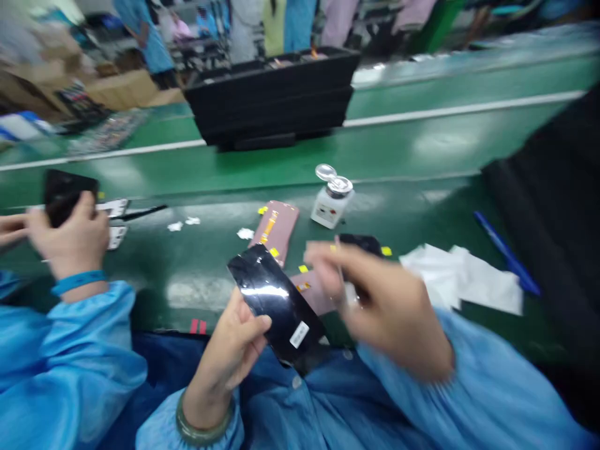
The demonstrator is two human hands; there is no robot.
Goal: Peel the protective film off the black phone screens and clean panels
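**Glossy black panel held up at the near edge of the green bench**

The left hand (234, 350) grips a glossy black panel (276, 306) from below, thumb pressed on its face and fingers curled behind, tilting it over the near edge of the green bench (197, 275). A small white label (299, 334) sits near the panel's lower end. The right hand (389, 306) hovers just beside the panel's right side; it is blurred, the fingers seem pinched around something thin, though I cannot tell what, or whether it truly grips.

Past the panel lie pinkish panels (276, 228) with yellow tabs, and behind them a small white bottle (332, 203) with a shiny top. A white cloth (469, 278) and a blue pen (506, 253) lie towards the right edge. At the left edge a co-worker's hand (70, 237) holds a dark panel (65, 194). A stack of black trays (276, 100) stands at the far side.
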